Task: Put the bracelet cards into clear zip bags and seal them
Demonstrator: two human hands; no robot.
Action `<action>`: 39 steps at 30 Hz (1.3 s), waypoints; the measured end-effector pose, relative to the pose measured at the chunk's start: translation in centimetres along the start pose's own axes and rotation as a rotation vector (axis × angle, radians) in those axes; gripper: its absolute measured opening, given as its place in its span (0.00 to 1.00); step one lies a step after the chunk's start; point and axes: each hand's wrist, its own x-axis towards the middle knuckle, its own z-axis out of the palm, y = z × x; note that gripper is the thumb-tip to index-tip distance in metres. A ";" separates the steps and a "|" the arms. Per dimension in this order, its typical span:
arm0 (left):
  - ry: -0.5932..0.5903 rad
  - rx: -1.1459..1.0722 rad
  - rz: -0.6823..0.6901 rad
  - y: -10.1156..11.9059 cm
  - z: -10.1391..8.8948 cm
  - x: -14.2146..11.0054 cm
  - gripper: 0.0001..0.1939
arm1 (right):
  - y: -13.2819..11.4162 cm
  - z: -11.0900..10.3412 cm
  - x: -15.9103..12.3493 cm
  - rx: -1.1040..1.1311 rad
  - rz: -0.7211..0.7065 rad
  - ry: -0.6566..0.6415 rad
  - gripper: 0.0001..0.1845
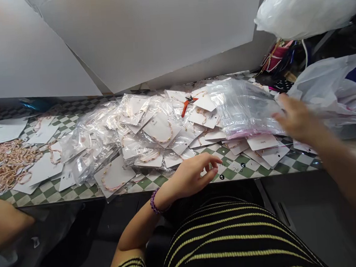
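At far left I see a heap of loose pink-and-gold beaded bracelets (7,161) on a green-and-white checkered tabletop (302,165); another person's bare arm (7,222) shows below it. Next comes a broad pile of carded bracelets in clear sleeves (162,130), with red-handled pliers (185,107) lying at its back right. In front, at the table edge, my operator's left hand (193,175) is loosely curled, thumb and forefinger slightly apart, nothing visible between them.

Further right lies a stack of clear plastic bags (243,106). Thin bags like these probably cling together, so I would favour a light fingertip pinch at one edge, the other hand steadying the stack. The stack is just left of the right hand (299,119), at its fingertips; motion blur keeps me from telling whether they grip it. A translucent carrier bag (330,94) sits beyond.
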 end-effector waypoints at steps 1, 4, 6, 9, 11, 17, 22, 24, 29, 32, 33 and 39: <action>-0.006 0.032 0.020 -0.1 0.1 -0.1 0.09 | 0.3 0.9 0.4 -0.063 0.030 0.044 0.16; -0.009 0.080 0.031 -0.5 0.1 -0.5 0.08 | -0.4 2.8 1.7 -0.197 0.069 0.147 0.12; 0.073 0.080 0.022 -0.9 0.2 -0.5 0.09 | -2.9 3.1 2.2 -0.240 0.056 0.212 0.14; 0.368 0.059 0.082 -1.2 0.3 -0.1 0.14 | -9.2 3.6 2.1 -0.198 -0.131 0.166 0.15; 0.671 0.082 0.198 -1.0 0.0 -0.1 0.15 | -13.6 4.6 1.7 -0.108 -0.464 -0.166 0.13; 0.214 0.045 0.253 -0.2 -3.5 -0.1 0.22 | -19.4 7.4 1.1 -0.158 -0.847 -0.323 0.06; -0.222 -0.456 -0.090 -3.8 -4.0 3.2 0.36 | -18.0 7.6 2.9 -0.090 -0.892 -0.245 0.06; -0.169 -0.628 -0.109 -5.1 -3.9 4.4 0.30 | -16.6 7.8 3.5 -0.003 -0.715 -0.234 0.13; 0.213 -0.638 -0.077 -6.1 -4.6 4.8 0.22 | -13.6 9.4 4.2 0.747 0.284 -0.145 0.39; 0.234 -0.613 -0.111 -6.2 -5.3 4.3 0.22 | -13.5 10.4 4.9 1.110 0.647 -0.316 0.39; 0.218 -0.635 -0.141 -6.2 -5.4 4.2 0.22 | -13.7 10.6 5.2 1.148 0.709 -0.335 0.38; 0.263 -0.710 -0.206 -6.9 -5.3 3.8 0.24 | -15.1 11.6 6.6 0.952 0.662 -0.029 0.16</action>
